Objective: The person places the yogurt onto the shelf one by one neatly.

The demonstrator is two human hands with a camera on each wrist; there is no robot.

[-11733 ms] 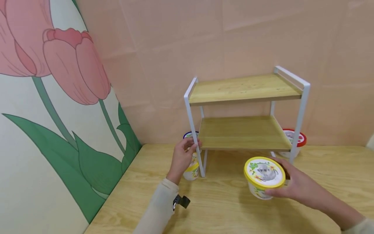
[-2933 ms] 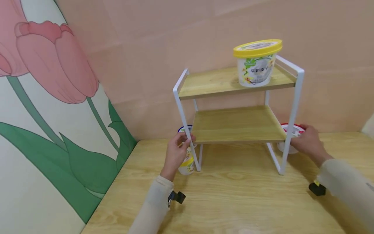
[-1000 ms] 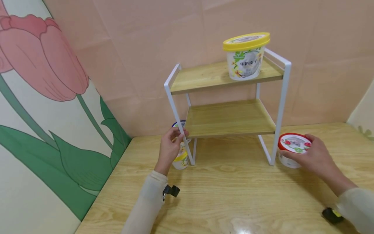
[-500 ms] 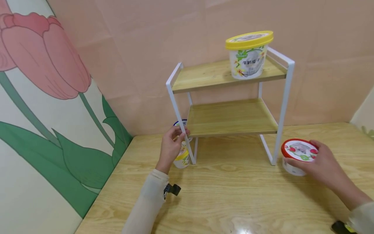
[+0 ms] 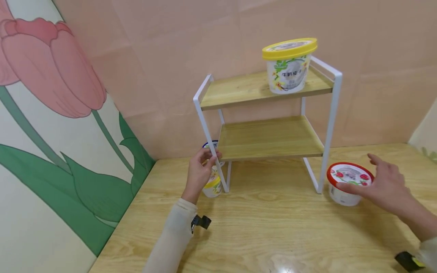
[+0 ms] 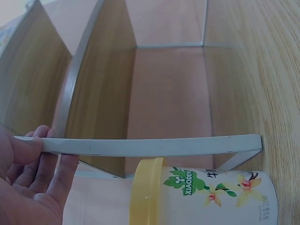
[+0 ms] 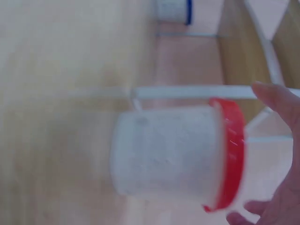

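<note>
A two-tier wooden shelf with white metal legs (image 5: 330, 129) stands on the table. My left hand (image 5: 198, 170) pinches its front left leg, thumb on one side and fingers on the other. My right hand (image 5: 389, 185) is spread beside a white tub with a red lid (image 5: 345, 195), which sits upright on the table right of the shelf. The thumb overlaps the lid's near edge in the head view. In the right wrist view the red lid (image 7: 230, 154) lies between the spread thumb and fingers, apart from them. Another tub, yellow-lidded (image 5: 288, 74), rests on the top tier.
Behind the left hand, left of the shelf, stand a yellow-lidded tub (image 5: 213, 188) and a blue-lidded tub (image 5: 211, 144), both partly hidden. The wooden table (image 5: 259, 235) extends in front of the shelf. A peach-coloured wall covering (image 5: 170, 76) rises behind it.
The yellow-lidded tub went from my right hand to the top tier. My right hand brought the red-lidded tub forward from behind the right leg, then let go. The left hand kept its grip.
</note>
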